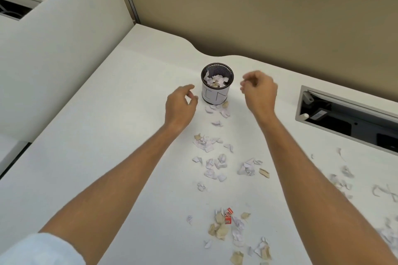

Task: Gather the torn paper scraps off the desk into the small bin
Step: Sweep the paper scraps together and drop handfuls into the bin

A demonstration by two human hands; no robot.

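A small black mesh bin (217,84) with a white paper label stands on the white desk (107,135), holding white and tan scraps inside. My left hand (180,105) hovers just left of the bin, fingers loosely curled and apart, nothing in it. To the bin's right, slightly higher, my right hand (259,90) is loosely curled with nothing visible in it. Torn paper scraps (212,157) lie scattered between my forearms, from the bin's foot toward me. A nearer cluster (228,224) includes tan and red pieces. More scraps (344,180) lie at the right.
A cable-tray opening (344,118) with a grey frame is cut into the desk at right. A white partition (64,49) rises on the left, a tan wall panel (258,17) behind. The desk's back edge curves just behind the bin.
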